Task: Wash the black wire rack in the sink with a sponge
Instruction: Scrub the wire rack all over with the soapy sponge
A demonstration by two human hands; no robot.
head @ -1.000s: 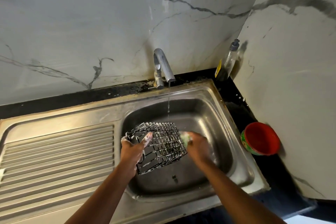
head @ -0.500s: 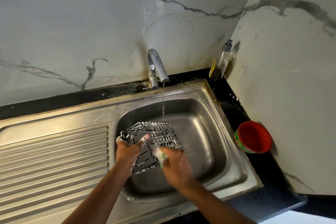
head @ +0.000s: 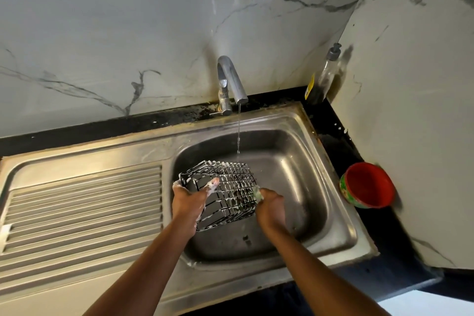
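Steel sink (head: 295,117) under marble walls (head: 128,33): I see the soapy black wire rack (head: 232,182) tilted in the basin, left hand (head: 188,200) curled round its left rim, the surest hold, right hand (head: 272,206) pinching the sponge (head: 258,194) against it; probably light, stiff, slippery.

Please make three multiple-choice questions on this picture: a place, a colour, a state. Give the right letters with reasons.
1. Where is the bowl? A) on the counter right of the sink B) in the sink C) on the drainboard
2. Which colour is the rack? A) white B) blue C) black
3. The tap is: A) off B) running C) covered
Answers: 1 A, it stands past the sink's right edge; 2 C, black shows under foam; 3 B, a thin stream falls from it.
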